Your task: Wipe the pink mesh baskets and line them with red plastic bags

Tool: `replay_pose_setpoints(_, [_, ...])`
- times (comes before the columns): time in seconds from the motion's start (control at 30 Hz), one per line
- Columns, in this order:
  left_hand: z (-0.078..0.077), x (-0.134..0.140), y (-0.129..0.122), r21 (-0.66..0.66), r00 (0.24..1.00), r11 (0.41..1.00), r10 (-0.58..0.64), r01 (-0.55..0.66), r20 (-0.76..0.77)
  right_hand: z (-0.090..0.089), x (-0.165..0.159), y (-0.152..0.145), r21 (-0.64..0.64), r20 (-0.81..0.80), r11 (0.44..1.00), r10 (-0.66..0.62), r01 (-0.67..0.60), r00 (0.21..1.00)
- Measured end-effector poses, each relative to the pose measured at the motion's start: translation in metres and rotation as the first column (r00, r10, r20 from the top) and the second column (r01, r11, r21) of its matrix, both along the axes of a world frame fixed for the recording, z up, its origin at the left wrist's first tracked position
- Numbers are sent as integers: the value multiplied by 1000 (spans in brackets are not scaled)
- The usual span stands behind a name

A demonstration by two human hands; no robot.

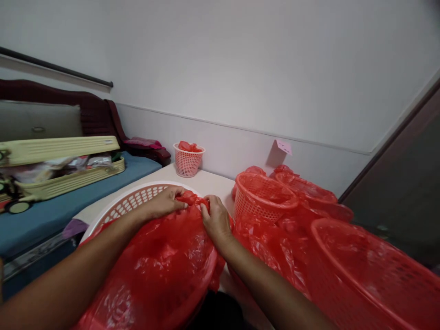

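Note:
A thin red plastic bag (168, 256) is spread over a large white perforated basket (118, 208) in front of me. At the basket's far right rim, my left hand (170, 201) pinches a bunched edge of the bag between thumb and fingers. Close beside it, my right hand (216, 220) grips the same gathered plastic, thumb toward the left hand. Much of the basket shows only through the red film, and its inside is hard to make out.
Several red-bagged baskets (264, 188) crowd the table's right side. A small basket (188, 162) with red plastic in it stands by the wall. Further left, an open yellow suitcase (68, 176) full of items lies on a blue bed (140, 167). A pink note (283, 146) sticks to the wall.

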State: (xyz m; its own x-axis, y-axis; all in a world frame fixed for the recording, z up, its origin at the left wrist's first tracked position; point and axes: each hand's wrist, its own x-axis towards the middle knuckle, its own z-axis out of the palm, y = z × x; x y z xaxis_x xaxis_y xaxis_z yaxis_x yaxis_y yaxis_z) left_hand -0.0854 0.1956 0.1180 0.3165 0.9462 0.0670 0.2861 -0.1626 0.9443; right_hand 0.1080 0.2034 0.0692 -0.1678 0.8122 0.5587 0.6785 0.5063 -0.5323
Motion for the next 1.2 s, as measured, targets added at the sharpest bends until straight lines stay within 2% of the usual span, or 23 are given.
replay_pose_setpoints(0.17, [6, 9, -17, -61, 982, 998, 43, -33, 182, 1, -2, -2, 42, 22, 999, 18, -18, 1000])
replay_pose_setpoints(0.3, [8, 9, -21, -7, 971, 993, 116, -117, 210, 2, -2, -4, 51, 40, 999, 13, -15, 999])
replay_pose_setpoints(0.43, [3, 2, -6, 180, 965, 951, 236, -253, 113, 3, -2, -8, 68, 67, 998, 7, -11, 998])
replay_pose_setpoints(0.57, [-4, -8, 10, 431, 902, 825, 428, -365, -54, 3, -3, -11, 98, 70, 995, -14, 7, 997])
replay_pose_setpoints(0.63, [-6, -11, 16, 508, 854, 783, 495, -359, -159, 3, -4, -11, 109, 60, 994, -21, 14, 998])
replay_pose_setpoints(0.7, [-7, -11, 23, 555, 808, 765, 531, -327, -256, 3, -3, -10, 124, 69, 992, -27, 18, 997])
replay_pose_setpoints(0.83, [-4, -9, 34, 598, 738, 760, 552, -254, -388, 5, 0, -8, 159, 145, 987, -53, 30, 988])
replay_pose_setpoints(0.97, [0, 0, 37, 613, 668, 749, 593, -252, -450, 13, 3, -8, 194, 216, 981, -50, 7, 975])
replay_pose_setpoints(1.07, [0, 10, 34, 620, 630, 742, 614, -255, -476, 25, 4, -3, 113, 151, 993, 18, -35, 988])
replay_pose_setpoints(1.13, [1, 19, 34, 621, 614, 742, 619, -252, -490, 36, 5, 6, -38, 13, 997, 70, -70, 997])
replay_pose_setpoints(1.2, [2, 27, 35, 617, 610, 748, 612, -242, -503, 45, 4, 21, -182, -108, 976, 97, -115, 989])
